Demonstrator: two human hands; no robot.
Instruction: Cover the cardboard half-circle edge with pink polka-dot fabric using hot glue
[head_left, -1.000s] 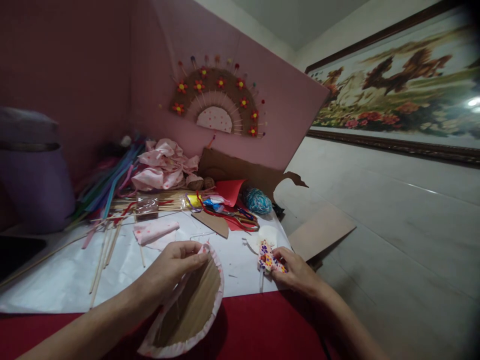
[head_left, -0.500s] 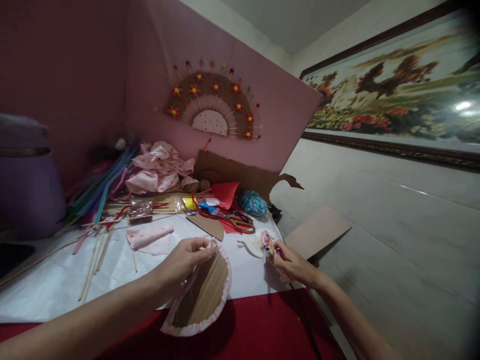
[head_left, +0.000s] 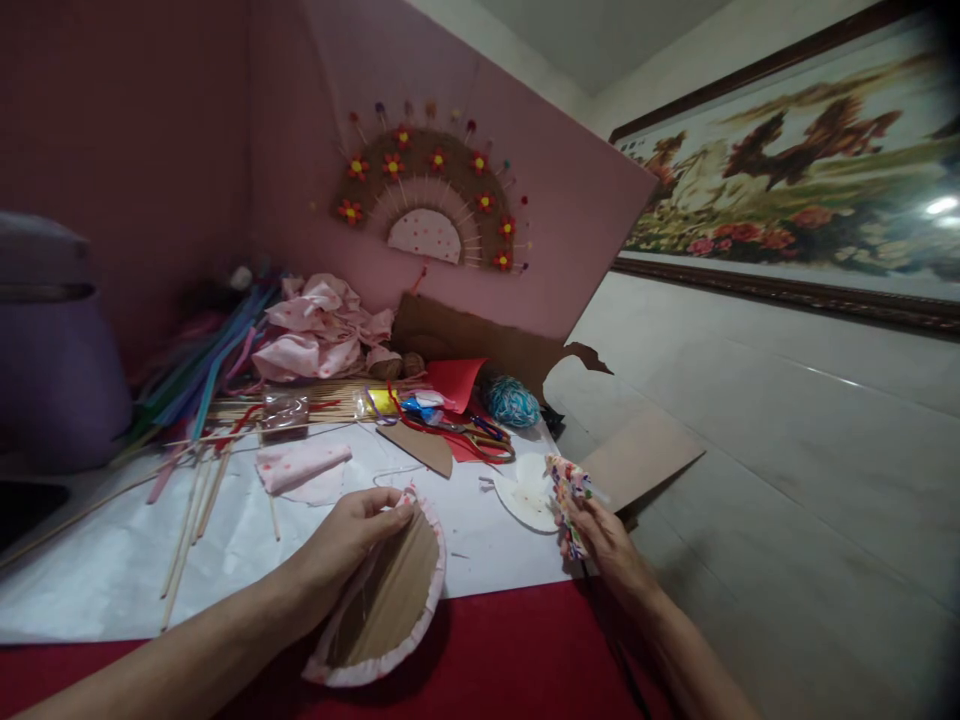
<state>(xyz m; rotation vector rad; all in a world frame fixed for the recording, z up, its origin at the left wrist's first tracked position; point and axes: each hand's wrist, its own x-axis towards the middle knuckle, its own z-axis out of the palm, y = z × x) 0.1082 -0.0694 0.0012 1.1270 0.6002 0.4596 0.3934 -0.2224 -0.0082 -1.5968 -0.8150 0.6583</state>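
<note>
My left hand (head_left: 360,535) pinches the upper corner of a half-circle of cardboard (head_left: 390,590), its brown side facing me. Pink dotted fabric is folded over the rim. My right hand (head_left: 607,545) is closed round what looks like a glue gun (head_left: 571,490) with a colourful patterned body; a clear stick shows at its back and a black cord (head_left: 615,650) hangs below. Its front end is over a small white dish (head_left: 525,498), and the palm hides part of the grip. A fan-shaped cardboard piece (head_left: 416,445) lies beyond my left hand.
White paper (head_left: 480,550) covers a red tabletop (head_left: 510,640). Behind are scissors (head_left: 491,440), blue yarn (head_left: 512,402), crumpled pink fabric (head_left: 319,335) and thin sticks (head_left: 180,535). A purple container (head_left: 64,370) stands left. A decorated arch (head_left: 442,180) hangs on the pink board.
My right hand has moved right and a little down with the glue gun, uncovering more of the dish. The cardboard half-circle has shifted slightly left and down in my left hand.
</note>
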